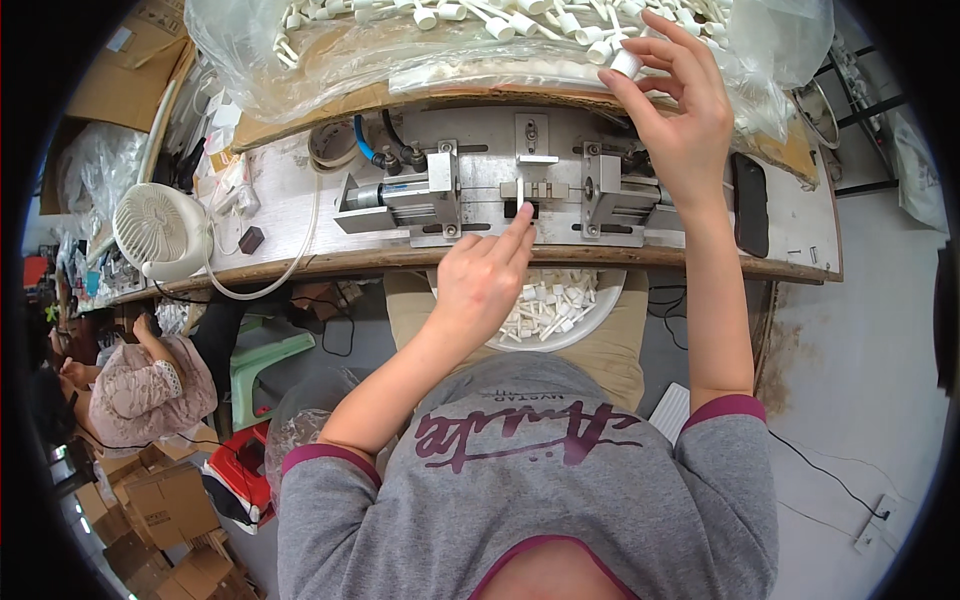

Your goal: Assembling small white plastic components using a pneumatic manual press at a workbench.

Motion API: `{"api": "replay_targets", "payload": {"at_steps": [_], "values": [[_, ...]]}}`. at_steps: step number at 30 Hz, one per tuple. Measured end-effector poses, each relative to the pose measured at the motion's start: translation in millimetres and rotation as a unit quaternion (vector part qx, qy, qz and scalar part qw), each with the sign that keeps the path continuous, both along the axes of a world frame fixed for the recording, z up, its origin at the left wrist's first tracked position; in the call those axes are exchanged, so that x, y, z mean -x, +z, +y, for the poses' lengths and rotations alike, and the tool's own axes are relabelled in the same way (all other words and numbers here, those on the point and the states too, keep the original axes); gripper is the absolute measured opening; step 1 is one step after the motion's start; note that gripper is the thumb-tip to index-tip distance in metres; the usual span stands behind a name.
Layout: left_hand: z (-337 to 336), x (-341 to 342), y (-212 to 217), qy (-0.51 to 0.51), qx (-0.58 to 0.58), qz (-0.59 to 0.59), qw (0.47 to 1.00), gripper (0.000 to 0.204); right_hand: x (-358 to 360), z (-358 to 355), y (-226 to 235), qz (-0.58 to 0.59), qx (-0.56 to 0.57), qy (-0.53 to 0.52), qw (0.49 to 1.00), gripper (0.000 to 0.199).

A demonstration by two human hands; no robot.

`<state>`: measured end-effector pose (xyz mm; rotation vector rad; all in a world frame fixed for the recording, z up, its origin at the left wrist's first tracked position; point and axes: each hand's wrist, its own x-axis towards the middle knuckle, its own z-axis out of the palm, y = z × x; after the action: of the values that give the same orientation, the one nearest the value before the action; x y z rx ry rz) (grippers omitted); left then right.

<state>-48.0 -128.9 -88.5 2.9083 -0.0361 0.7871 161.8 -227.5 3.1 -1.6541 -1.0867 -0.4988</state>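
Observation:
My right hand (pixel 685 115) is raised at the front of the heap of small white plastic parts (pixel 500 22). Its thumb and fingers pinch one white plastic part (pixel 626 64) by its round cup-shaped end. My left hand (pixel 485 275) reaches to the middle of a metal clamping fixture (pixel 428 195), index finger stretched out. That fingertip meets the lower end of a slim white piece (pixel 521 192) standing in the fixture's centre. Nothing shows gripped in the left hand; its thumb is mostly hidden.
A white basin (pixel 610 300) of similar parts rests in my lap under the table edge. A white fan (pixel 160 230), a tape roll (pixel 333 145) and a black phone (pixel 750 205) lie around the fixture. Another person (pixel 150 385) sits at the left.

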Motion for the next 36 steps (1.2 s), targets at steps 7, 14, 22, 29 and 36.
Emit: {"api": "replay_targets", "payload": {"at_steps": [7, 14, 22, 29, 36], "values": [[14, -9, 6, -0.014, -0.039, 0.02, 0.999, 0.028, 9, -6, -9, 0.014, 0.005, 0.014, 1.0, 0.027], [4, -12, 10, 0.023, 0.005, 0.037, 0.999, 0.026, 17, -11, -14, 0.035, 0.007, 0.02, 0.999, 0.027], [7, -12, 8, 0.043, 0.081, 0.049, 0.995, 0.026, 27, -20, -19, 0.1, -0.028, 0.033, 0.994, 0.038], [5, -14, 13, 0.053, 0.082, 0.06, 0.993, 0.025, 46, -23, -21, 0.146, -0.023, 0.055, 0.988, 0.028], [6, -13, 9, 0.051, 0.071, 0.054, 0.995, 0.028, 75, -37, -32, 0.085, 0.072, 0.041, 0.993, 0.029]]}}
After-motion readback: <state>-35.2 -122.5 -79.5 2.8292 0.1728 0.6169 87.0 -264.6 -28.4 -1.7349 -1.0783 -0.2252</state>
